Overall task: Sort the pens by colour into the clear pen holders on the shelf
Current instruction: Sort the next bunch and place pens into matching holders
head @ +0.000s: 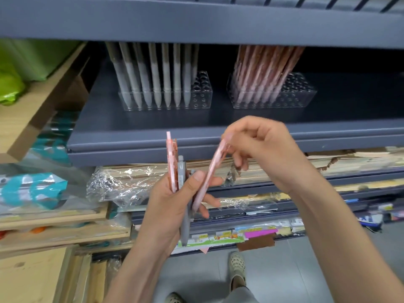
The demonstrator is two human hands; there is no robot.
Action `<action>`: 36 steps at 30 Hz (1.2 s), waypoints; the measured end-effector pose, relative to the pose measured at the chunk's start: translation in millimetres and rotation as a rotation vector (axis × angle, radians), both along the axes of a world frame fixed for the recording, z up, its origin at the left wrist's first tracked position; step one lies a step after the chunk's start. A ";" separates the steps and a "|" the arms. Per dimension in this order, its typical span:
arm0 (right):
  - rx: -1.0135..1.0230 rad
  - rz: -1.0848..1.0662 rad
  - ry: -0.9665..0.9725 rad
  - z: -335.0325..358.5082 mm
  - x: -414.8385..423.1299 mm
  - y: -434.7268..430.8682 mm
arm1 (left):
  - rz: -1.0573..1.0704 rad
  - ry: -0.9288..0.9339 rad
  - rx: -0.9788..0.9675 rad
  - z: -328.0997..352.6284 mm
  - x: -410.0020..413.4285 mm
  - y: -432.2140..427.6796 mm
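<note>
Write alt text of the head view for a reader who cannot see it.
The right hand pinches a pink pen; the left hand grips a bunch of pink and grey pens. On the shelf behind, the left clear holder holds grey pens, the right clear holder pink pens.

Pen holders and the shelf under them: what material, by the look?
Left pen holder and right pen holder: likely clear rigid plastic, glossy; the hole rows show through the walls. Shelf: probably painted metal, matte dark blue-grey, with a folded front lip.
</note>
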State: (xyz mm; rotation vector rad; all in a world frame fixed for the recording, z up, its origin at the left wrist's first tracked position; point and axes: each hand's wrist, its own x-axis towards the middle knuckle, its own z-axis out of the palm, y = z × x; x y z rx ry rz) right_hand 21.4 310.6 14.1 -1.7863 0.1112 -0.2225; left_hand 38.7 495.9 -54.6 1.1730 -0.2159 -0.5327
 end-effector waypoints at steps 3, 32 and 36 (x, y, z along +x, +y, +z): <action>0.149 -0.237 -0.096 1.4 -6.1 -17.9 | 0.003 -0.033 0.041 -2.7 -2.5 -7.1; -0.109 -0.443 -0.301 10.3 62.5 -185.0 | 0.307 0.129 -0.209 17.7 -42.2 -137.5; -0.498 -0.359 -0.325 18.6 72.3 -188.9 | 0.337 0.094 -0.193 16.0 -45.0 -137.9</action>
